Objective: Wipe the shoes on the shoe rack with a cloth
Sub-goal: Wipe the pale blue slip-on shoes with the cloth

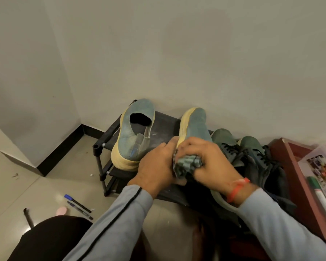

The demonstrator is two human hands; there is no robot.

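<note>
A black shoe rack [164, 122] stands against the wall. On its left end lies a grey-blue slip-on shoe [133, 134] with a yellowish sole. My left hand [156, 166] holds the matching slip-on shoe [193, 125] tilted on its side, sole to the left. My right hand [209, 162] grips a bunched green checked cloth [186, 163] pressed against that shoe's heel end. To the right sit two dark green lace-up shoes [252, 153] on the rack.
A red-brown box [286, 157] at the right holds a clear plastic case [320, 166] and a marker [320, 194]. Two pens [77, 204], a pink object [61, 210] and a black stick [27, 216] lie on the tiled floor at the left. My dark-clothed knee [51, 240] is at the bottom left.
</note>
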